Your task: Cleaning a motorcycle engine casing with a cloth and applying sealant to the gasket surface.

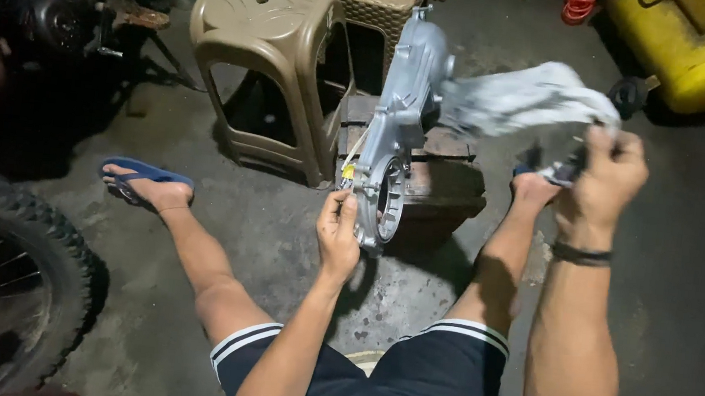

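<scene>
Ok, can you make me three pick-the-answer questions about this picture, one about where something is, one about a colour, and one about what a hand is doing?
1. Where is the brown plastic stool?
A. left of the metal engine cover
B. on the yellow tank
C. on the tyre

2. What colour is the sandal?
A. red
B. blue
C. green

3. What is the right hand doing?
A. resting open
B. gripping the white cloth
C. touching the floor

Answers: 1 A, it stands on the floor just left of the cover. 2 B, its strap shows blue. 3 B, the fingers close on the cloth.
</scene>
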